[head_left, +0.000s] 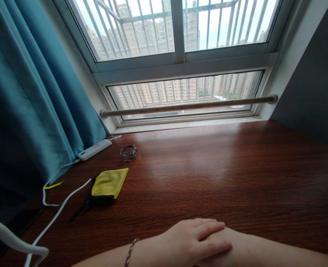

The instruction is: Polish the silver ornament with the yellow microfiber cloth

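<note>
My left hand [190, 239], with a thin twisted bracelet [131, 252] at its wrist, lies across my right hand at the bottom of the head view. Its visible fingers are stretched out and rest on the back of the right hand or wrist. Most of my right hand [221, 259] is hidden beneath it, fingers included. A silver openwork bangle-like ring [129, 152] sits apart from both hands on the brown wooden tabletop [236, 174]. Closer to me and further left lies a folded yellow cloth with black edging [109, 183].
A white elongated device [94, 149] with a thin cable rests by the blue curtain [41, 92]. A thicker white cable [60, 211] runs along the left side. At the back, a metal rail [188, 106] crosses the window. A grey wall [311, 96] stands at right.
</note>
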Demonstrator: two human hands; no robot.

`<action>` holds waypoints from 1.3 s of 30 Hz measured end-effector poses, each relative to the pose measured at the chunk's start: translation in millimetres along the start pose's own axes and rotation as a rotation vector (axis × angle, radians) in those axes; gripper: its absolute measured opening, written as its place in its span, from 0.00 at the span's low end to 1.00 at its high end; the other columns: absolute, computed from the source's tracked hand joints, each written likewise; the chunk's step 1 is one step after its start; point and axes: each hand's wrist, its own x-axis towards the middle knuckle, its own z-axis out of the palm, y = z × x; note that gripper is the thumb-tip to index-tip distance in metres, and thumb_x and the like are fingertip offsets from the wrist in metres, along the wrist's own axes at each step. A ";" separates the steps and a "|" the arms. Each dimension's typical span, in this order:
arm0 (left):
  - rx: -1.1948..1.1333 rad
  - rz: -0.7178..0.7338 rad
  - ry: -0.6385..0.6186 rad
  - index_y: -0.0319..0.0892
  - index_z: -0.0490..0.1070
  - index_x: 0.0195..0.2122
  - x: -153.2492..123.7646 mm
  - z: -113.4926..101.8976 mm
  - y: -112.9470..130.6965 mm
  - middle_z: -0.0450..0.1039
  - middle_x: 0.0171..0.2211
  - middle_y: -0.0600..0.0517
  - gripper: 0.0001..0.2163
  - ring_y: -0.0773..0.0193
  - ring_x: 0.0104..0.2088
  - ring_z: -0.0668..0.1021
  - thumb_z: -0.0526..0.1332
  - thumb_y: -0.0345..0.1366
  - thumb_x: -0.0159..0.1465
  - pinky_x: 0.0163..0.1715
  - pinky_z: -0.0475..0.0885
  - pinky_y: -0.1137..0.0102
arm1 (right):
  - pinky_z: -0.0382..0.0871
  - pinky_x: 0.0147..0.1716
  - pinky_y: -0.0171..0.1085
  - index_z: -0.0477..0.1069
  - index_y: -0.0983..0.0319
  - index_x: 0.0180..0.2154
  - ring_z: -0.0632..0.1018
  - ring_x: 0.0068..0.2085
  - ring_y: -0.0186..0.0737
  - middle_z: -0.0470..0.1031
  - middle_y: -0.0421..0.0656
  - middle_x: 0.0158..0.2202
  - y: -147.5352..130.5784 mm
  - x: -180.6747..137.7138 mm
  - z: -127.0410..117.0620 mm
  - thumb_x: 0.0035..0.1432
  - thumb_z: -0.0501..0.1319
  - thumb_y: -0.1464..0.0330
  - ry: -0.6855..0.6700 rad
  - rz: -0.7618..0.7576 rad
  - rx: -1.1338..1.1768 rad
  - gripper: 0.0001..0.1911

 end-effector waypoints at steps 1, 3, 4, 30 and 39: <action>-0.003 0.002 0.005 0.39 0.56 0.59 0.0 0.3 0.0 0.53 0.61 0.43 0.19 0.57 0.59 0.61 0.48 0.36 0.68 0.58 0.58 0.68 | 0.67 0.47 0.45 0.68 0.62 0.44 0.73 0.45 0.39 0.71 0.47 0.46 -2.5 -0.3 -4.4 0.61 0.53 0.61 0.007 0.008 0.007 0.15; -0.009 0.007 0.020 0.39 0.56 0.59 -0.1 1.2 -0.3 0.53 0.61 0.43 0.19 0.57 0.59 0.61 0.49 0.37 0.68 0.58 0.58 0.67 | 0.67 0.46 0.44 0.68 0.62 0.44 0.73 0.45 0.39 0.70 0.47 0.46 -7.6 -0.8 -12.6 0.61 0.53 0.62 0.023 0.021 0.021 0.14; -0.013 0.010 0.025 0.39 0.56 0.59 -0.2 1.5 -0.7 0.53 0.61 0.43 0.19 0.57 0.59 0.61 0.49 0.37 0.68 0.58 0.58 0.67 | 0.68 0.46 0.44 0.68 0.62 0.45 0.73 0.45 0.39 0.70 0.47 0.46 -10.0 -1.0 -16.1 0.61 0.53 0.62 0.030 0.027 0.027 0.14; 0.015 0.011 0.021 0.38 0.57 0.58 -0.4 -1.5 0.8 0.54 0.60 0.41 0.19 0.57 0.59 0.61 0.51 0.34 0.67 0.58 0.58 0.68 | 0.68 0.45 0.44 0.68 0.63 0.44 0.73 0.44 0.38 0.70 0.47 0.45 -16.3 3.4 -28.0 0.61 0.53 0.63 0.007 0.013 0.063 0.13; 0.008 -0.001 0.006 0.38 0.57 0.58 0.0 -0.8 1.6 0.53 0.61 0.42 0.18 0.57 0.59 0.61 0.47 0.36 0.68 0.59 0.57 0.68 | 0.68 0.45 0.44 0.67 0.62 0.46 0.72 0.46 0.39 0.67 0.47 0.49 -24.6 5.2 -37.1 0.61 0.53 0.63 0.043 0.030 0.059 0.14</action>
